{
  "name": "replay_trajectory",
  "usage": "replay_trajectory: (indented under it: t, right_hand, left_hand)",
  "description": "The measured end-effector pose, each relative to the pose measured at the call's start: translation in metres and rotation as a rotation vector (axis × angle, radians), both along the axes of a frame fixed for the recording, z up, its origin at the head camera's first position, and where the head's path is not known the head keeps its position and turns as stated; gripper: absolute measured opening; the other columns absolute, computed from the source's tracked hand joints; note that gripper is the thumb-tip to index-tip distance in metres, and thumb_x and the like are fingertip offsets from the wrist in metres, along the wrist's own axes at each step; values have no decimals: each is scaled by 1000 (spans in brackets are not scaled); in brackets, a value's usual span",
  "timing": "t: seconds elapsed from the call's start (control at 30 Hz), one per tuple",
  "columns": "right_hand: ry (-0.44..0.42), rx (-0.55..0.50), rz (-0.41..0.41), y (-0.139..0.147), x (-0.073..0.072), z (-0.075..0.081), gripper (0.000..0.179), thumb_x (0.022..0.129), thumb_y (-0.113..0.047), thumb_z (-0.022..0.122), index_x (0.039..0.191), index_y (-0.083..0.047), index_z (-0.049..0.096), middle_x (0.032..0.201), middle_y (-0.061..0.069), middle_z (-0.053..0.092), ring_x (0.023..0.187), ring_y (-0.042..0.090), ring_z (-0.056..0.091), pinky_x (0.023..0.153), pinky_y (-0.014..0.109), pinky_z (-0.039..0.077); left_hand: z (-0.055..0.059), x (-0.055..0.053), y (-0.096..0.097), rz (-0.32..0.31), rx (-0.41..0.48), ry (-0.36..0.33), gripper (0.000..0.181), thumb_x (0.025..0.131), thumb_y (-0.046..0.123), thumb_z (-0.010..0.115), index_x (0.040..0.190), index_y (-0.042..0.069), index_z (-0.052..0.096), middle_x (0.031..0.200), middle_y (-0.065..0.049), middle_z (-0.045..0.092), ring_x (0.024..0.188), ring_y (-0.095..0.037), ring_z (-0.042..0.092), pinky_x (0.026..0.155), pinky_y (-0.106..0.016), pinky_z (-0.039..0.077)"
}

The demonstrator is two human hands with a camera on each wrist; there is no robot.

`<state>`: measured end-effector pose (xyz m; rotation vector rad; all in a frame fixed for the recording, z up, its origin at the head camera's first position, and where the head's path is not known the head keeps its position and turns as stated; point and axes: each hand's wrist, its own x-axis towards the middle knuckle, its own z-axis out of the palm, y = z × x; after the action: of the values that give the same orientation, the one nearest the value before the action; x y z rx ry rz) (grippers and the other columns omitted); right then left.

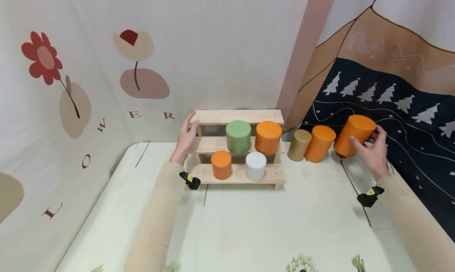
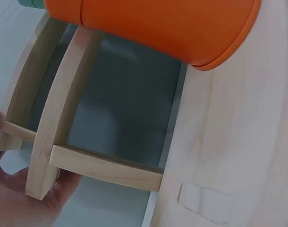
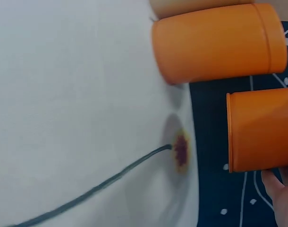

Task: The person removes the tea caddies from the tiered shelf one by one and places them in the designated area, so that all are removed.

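Note:
At the left end of a three-step wooden shelf point(image 1: 237, 117), my left hand point(image 1: 185, 139) grips the upper board; fingers wrap the wood in the left wrist view. My right hand point(image 1: 373, 153) holds a large orange canister point(image 1: 353, 135), tilted and raised off the table, with its thumb on the near side. The right wrist view shows this canister point(image 3: 262, 132) apart from its neighbour. A green canister point(image 1: 238, 137) and an orange canister point(image 1: 268, 139) stand on the middle step. Below them, the lowest step bears a small orange canister point(image 1: 221, 166) and a white canister point(image 1: 255, 167).
Right of the shelf, a gold canister point(image 1: 299, 145) and another orange canister point(image 1: 320, 144) stand close together on the pale tablecloth point(image 1: 249, 228). Printed curtains point(image 1: 220, 46) rise behind the table, and a dark tree-patterned cloth point(image 1: 405, 129) hangs along the right side.

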<state>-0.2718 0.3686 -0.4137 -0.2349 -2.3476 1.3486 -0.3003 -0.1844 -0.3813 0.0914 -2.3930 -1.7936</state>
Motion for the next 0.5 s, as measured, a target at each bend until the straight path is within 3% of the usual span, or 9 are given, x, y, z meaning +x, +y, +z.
replay_trajectory:
  t: [0.13,0.23,0.43,0.5]
  right_hand:
    - [5,22,-1,6,-8,-21,84,90,-42,64,152,-25,11,151,17,28,133,28,34,108,37,33]
    - [-3,27,-6,-1,-7,-26,84,91,-42,63,153,-23,10,150,19,28,133,32,33,108,42,33]
    - [-35,3,16,-17,0,-24,83,93,-34,62,152,-12,8,150,23,26,134,39,30,108,51,30]
    - [-43,2,34,-19,0,-23,82,94,-31,61,152,-10,6,151,24,24,135,42,28,107,55,29]
  left_hand:
    - [1,0,-4,-17,5,-6,51,102,43,42,151,36,29,159,2,16,138,-30,29,107,-51,29]
    - [2,1,-5,-26,0,-13,51,102,41,43,151,37,30,159,3,15,137,-31,30,106,-51,31]
    - [3,2,-8,-39,-17,-19,53,102,42,44,152,36,28,159,1,15,138,-33,30,107,-52,31]
    - [3,2,-8,-35,-20,-23,53,101,44,44,151,38,28,155,-1,26,126,-30,43,99,-47,39]
